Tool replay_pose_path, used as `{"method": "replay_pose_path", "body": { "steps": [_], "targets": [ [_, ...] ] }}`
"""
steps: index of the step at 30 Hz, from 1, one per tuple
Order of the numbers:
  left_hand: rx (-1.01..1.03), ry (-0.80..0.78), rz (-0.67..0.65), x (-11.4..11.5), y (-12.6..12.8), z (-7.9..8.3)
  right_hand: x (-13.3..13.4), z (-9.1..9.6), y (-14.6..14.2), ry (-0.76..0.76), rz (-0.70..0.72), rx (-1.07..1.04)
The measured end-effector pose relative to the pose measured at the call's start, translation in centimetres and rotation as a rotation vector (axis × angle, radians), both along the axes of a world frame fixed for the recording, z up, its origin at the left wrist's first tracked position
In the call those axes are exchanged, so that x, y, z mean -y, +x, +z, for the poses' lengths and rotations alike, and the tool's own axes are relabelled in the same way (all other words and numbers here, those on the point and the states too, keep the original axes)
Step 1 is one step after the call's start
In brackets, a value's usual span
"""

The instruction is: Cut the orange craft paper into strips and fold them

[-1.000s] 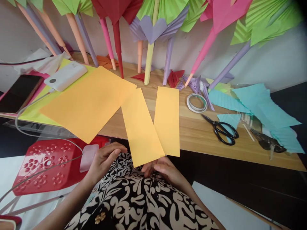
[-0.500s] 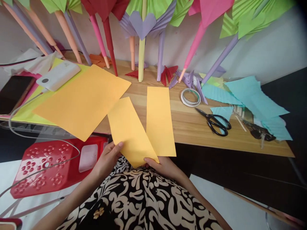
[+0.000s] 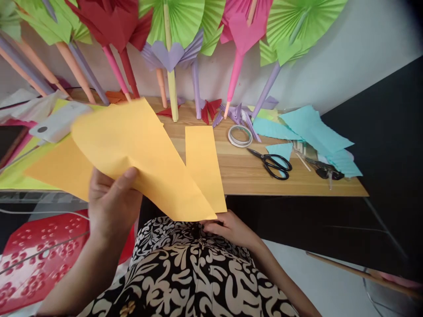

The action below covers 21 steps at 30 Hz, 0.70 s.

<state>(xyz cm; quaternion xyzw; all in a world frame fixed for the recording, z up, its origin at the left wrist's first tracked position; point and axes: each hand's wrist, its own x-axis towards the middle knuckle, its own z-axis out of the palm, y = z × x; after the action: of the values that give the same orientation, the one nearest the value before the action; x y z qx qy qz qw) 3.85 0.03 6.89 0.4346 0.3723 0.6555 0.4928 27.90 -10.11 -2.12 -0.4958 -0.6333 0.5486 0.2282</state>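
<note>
My left hand (image 3: 115,200) is closed on a yellow-orange paper sheet (image 3: 148,158), its thumb on top. The sheet is raised and tilted, and its upper left part curves. Its far corner slants down to the right, just above my right hand (image 3: 229,228). That hand is low in front of my lap, thumb and fingers loosely stretched to the left; the fingertips are partly hidden. A narrow strip of the same paper (image 3: 203,163) lies on the wooden table (image 3: 231,176), its near end reaching past the edge. A larger orange sheet (image 3: 62,169) lies behind my left hand.
Black scissors (image 3: 274,167) and a tape roll (image 3: 240,136) lie to the right, near blue paper pieces (image 3: 317,127). Folded paper fans (image 3: 172,26) on paper sticks line the wall. A white power bank (image 3: 59,121) lies left. A red plastic stool (image 3: 36,259) stands below.
My left hand has lifted the paper sheet up and to the left, and the sheet now bends. My right hand has let go of its corner. The view has shifted right.
</note>
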Motion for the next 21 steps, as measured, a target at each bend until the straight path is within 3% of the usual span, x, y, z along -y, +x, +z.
{"method": "replay_pose_path", "body": {
  "steps": [2, 4, 7, 10, 13, 16, 21],
  "targets": [
    [-0.038, 0.156, -0.004, -1.3, 0.5, 2.2, 0.6, 1.9, 2.0, 0.046, 0.030, 0.060],
    [-0.086, 0.265, -0.015, -3.2, 1.1, 3.2, 0.8, 4.1, 4.6, 0.122, -0.032, 0.126],
    [-0.200, 0.263, -0.124, -7.0, 2.4, 2.2, -0.3, 6.0, 9.3, 0.265, -0.409, 0.290],
    [-0.351, 0.294, -0.033, -10.7, 3.8, 0.1, -2.6, 5.5, 14.1, 0.457, -0.735, 0.551],
    [-0.420, 0.302, 0.005, -12.9, 4.8, -0.3, -4.8, 3.4, 17.5, 0.552, -0.723, 0.832],
    [-0.274, 0.303, 0.008, -14.0, 5.8, 1.3, -6.0, 1.9, 19.1, 0.615, -0.580, 0.918],
    [0.008, 0.348, -0.017, -16.1, 7.9, 4.1, -6.3, 2.6, 20.0, 0.632, -0.425, 0.970]
  ]
}}
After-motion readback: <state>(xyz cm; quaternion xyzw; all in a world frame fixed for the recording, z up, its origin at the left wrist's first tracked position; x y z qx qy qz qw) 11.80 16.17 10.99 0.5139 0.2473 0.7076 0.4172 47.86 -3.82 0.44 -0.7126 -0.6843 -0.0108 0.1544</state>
